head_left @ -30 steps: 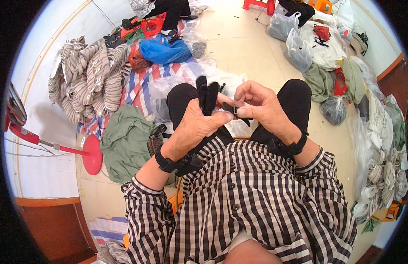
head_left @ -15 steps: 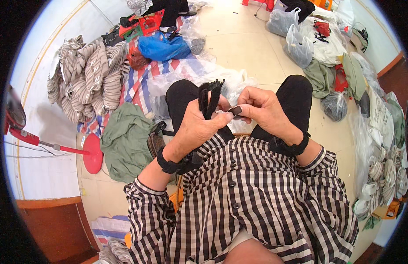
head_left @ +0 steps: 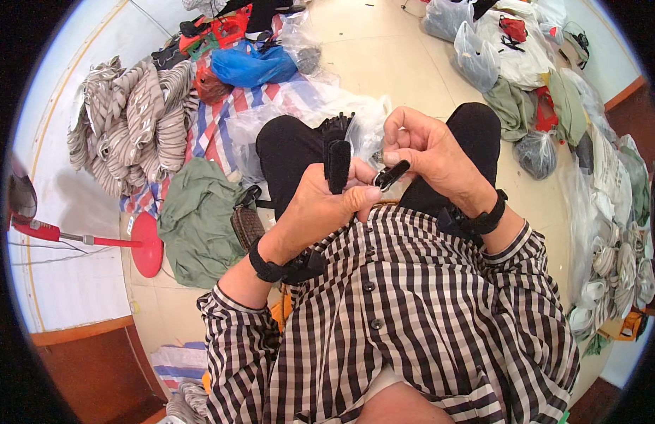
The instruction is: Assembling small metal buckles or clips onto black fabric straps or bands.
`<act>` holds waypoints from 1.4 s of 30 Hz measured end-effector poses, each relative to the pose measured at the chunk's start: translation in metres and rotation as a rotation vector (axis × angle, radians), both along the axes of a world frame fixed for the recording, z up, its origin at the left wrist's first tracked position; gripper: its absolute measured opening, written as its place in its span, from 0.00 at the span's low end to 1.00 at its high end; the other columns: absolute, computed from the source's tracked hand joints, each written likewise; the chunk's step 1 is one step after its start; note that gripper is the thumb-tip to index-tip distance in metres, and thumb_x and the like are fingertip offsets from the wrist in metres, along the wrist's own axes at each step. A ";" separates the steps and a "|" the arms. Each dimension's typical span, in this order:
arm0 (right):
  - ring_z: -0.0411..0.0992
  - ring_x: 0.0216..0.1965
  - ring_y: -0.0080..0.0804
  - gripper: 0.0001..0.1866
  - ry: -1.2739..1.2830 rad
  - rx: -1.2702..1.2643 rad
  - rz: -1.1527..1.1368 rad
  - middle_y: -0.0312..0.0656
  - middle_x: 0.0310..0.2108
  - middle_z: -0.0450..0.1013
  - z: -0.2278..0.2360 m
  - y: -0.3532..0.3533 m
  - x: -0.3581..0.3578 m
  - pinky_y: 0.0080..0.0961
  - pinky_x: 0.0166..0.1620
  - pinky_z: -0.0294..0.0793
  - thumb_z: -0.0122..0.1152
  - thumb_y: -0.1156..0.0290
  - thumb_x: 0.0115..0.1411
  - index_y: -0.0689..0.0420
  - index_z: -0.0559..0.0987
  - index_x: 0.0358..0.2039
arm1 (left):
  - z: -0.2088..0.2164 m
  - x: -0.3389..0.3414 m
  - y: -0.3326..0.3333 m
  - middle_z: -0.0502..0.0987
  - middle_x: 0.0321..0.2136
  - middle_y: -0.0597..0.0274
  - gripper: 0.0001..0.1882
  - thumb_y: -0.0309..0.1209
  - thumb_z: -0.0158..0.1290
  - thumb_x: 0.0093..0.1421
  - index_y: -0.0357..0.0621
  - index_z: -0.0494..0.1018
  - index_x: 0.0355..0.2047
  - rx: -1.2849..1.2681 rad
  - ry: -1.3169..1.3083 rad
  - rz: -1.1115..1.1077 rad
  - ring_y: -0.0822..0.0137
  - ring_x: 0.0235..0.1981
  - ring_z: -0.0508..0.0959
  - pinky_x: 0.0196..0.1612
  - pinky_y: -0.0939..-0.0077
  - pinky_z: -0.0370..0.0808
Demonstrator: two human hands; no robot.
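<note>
Above my lap, my left hand is closed around a black fuzzy strap, which stands up out of the fist. More dark strap ends show just beyond it, over my left knee. Between the two hands is a small black strap end with a shiny metal-looking edge, touched by the left thumb tip. My right hand is curled with thumb and fingertips close together at the upper end of that piece. Its exact grip is partly hidden by the thumb.
At left lie bundles of striped cord-like material, a green cloth and a red round base. A blue bag rests on striped sheeting ahead. Plastic bags and cloth line the right side.
My right hand has risen slightly and tilted the small strap end, which now shows its metal edge. The fuzzy strap in my left hand has turned its broad face into view.
</note>
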State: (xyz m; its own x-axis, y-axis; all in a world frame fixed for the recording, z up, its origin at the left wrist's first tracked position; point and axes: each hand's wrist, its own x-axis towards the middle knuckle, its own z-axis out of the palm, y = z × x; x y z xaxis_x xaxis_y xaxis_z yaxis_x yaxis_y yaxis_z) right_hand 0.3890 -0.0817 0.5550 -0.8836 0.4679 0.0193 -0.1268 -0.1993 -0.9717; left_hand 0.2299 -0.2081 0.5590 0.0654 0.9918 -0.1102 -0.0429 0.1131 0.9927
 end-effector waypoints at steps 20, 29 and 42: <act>0.65 0.28 0.15 0.10 0.097 0.210 -0.336 0.32 0.26 0.70 -0.002 -0.014 -0.012 0.12 0.33 0.66 0.55 0.73 0.57 0.64 0.74 0.38 | -0.020 0.020 0.021 0.76 0.24 0.60 0.04 0.23 0.51 0.57 0.33 0.70 0.32 0.358 -0.084 0.435 0.75 0.25 0.75 0.29 0.83 0.70; 0.66 0.25 0.15 0.08 0.194 0.121 -0.418 0.33 0.25 0.70 -0.008 -0.016 -0.017 0.12 0.30 0.66 0.57 0.71 0.57 0.62 0.75 0.34 | -0.012 0.026 0.027 0.74 0.19 0.65 0.03 0.23 0.51 0.57 0.35 0.70 0.28 0.374 -0.108 0.501 0.79 0.22 0.72 0.26 0.85 0.68; 0.66 0.22 0.18 0.05 0.219 -0.084 -0.343 0.34 0.20 0.68 0.011 -0.027 -0.012 0.15 0.29 0.67 0.56 0.73 0.56 0.61 0.73 0.26 | -0.014 0.032 0.027 0.73 0.22 0.60 0.04 0.22 0.49 0.57 0.35 0.67 0.31 0.441 -0.199 0.470 0.76 0.21 0.71 0.20 0.87 0.62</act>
